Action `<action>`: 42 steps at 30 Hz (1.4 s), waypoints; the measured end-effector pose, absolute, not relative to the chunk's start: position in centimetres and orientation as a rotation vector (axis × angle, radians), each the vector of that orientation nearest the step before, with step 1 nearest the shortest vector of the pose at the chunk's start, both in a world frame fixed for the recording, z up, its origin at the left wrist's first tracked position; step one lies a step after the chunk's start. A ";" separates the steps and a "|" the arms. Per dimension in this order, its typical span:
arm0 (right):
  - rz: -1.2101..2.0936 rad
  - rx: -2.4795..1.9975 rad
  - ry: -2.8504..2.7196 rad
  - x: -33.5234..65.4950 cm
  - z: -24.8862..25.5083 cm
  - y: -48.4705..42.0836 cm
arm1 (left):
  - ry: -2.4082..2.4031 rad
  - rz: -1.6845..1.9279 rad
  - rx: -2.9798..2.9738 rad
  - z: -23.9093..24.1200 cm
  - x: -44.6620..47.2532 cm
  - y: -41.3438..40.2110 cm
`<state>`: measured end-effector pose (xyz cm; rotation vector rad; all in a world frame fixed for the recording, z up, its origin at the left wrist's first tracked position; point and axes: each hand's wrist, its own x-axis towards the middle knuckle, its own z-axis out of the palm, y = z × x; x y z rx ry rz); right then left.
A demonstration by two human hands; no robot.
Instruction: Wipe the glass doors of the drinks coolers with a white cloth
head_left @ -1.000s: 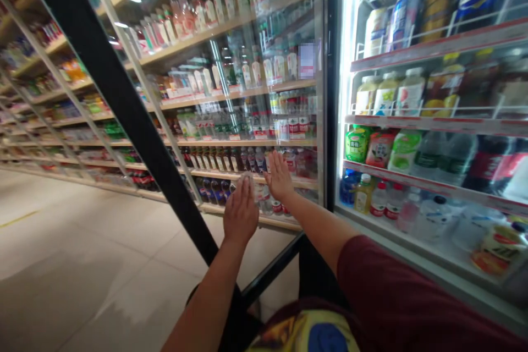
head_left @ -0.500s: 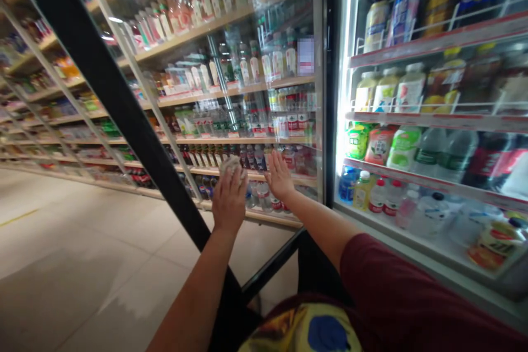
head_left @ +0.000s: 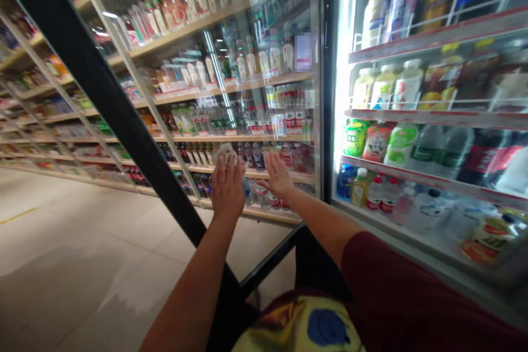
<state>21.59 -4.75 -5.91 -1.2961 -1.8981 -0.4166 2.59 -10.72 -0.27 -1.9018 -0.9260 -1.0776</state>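
Note:
My left hand (head_left: pixel 226 188) presses a crumpled whitish wad (head_left: pixel 225 153), tissue or cloth, against the glass of the swung-out fridge door (head_left: pixel 247 38). The wad shows just above my fingertips. My right hand (head_left: pixel 278 176) lies flat on the same glass a little to the right, fingers stretched and together, holding nothing. Both arms reach forward; the right one wears a dark red sleeve. Shop shelves of bottles show through and in the glass.
The door's thick black frame (head_left: pixel 103 88) runs diagonally from upper left down to my lap. At right the lit fridge interior (head_left: pixel 433 121) holds shelves of bottles and cans. Pale tiled floor (head_left: pixel 82 264) spreads at lower left.
My left hand has slid up and slightly left on the glass, and the wad now shows above its fingertips. The right hand has stayed almost in place.

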 end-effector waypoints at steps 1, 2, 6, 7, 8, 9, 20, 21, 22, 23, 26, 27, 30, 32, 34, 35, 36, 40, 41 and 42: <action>-0.419 -1.292 -1.896 21.6 -5.9 -4.8 | -0.893 -1.021 -1.971 -1.6 2.6 -10.9; -0.420 -1.288 -1.896 21.6 -5.9 -4.8 | -0.855 -0.962 -2.029 -2.7 2.6 -11.0; -0.419 -1.286 -1.899 21.6 -6.0 -4.9 | -0.804 -0.883 -2.070 -2.9 2.1 -10.9; -0.423 -1.287 -1.894 21.5 -6.0 -4.9 | -0.821 -0.903 -2.051 -1.7 2.0 -10.8; -0.428 -1.288 -1.886 21.5 -6.1 -4.9 | -0.845 -0.938 -2.022 -0.3 1.8 -10.7; -0.433 -1.288 -1.878 21.4 -6.2 -4.9 | -0.873 -0.982 -1.990 1.2 1.6 -10.7; -0.370 -1.313 -1.890 21.3 -6.4 -5.5 | -0.824 -0.861 -2.078 -7.5 1.2 -12.8; -0.368 -1.309 -1.891 21.3 -6.4 -5.5 | -0.809 -0.838 -2.084 -8.0 1.2 -12.8; -0.369 -1.306 -1.887 21.3 -6.5 -5.5 | -0.808 -0.835 -2.071 -7.7 1.1 -12.7; -0.372 -1.304 -1.879 21.2 -6.5 -5.5 | -0.823 -0.851 -2.043 -6.8 1.0 -12.5; -0.388 -1.299 -1.848 21.1 -6.7 -5.5 | -0.931 -0.985 -1.924 -2.1 0.9 -11.8; -0.391 -1.297 -1.842 21.1 -6.7 -5.6 | -0.972 -1.036 -1.895 -0.7 0.9 -11.7; -0.380 -1.292 -1.852 21.2 -6.7 -5.8 | -1.066 -1.090 -1.880 0.3 0.9 -11.7; -0.357 -1.301 -1.862 21.2 -6.5 -6.0 | -1.031 -1.006 -1.949 -2.0 1.0 -12.1; -0.336 -1.315 -1.868 21.3 -6.4 -6.1 | -0.920 -0.875 -2.056 -5.3 1.1 -12.7; -0.332 -1.323 -1.870 21.3 -6.4 -6.1 | -0.857 -0.819 -2.103 -6.7 1.1 -13.0; -0.333 -1.330 -1.873 21.2 -6.3 -6.2 | -0.809 -0.780 -2.137 -7.6 1.0 -13.1; -0.360 -1.339 -1.864 21.2 -6.5 -6.1 | -0.808 -0.807 -2.116 -5.1 0.7 -12.3; -0.363 -1.341 -1.862 21.2 -6.5 -6.1 | -0.835 -0.843 -2.089 -3.4 0.6 -12.0; -0.364 -1.344 -1.861 21.2 -6.6 -6.1 | -0.873 -0.883 -2.057 -1.6 0.6 -11.6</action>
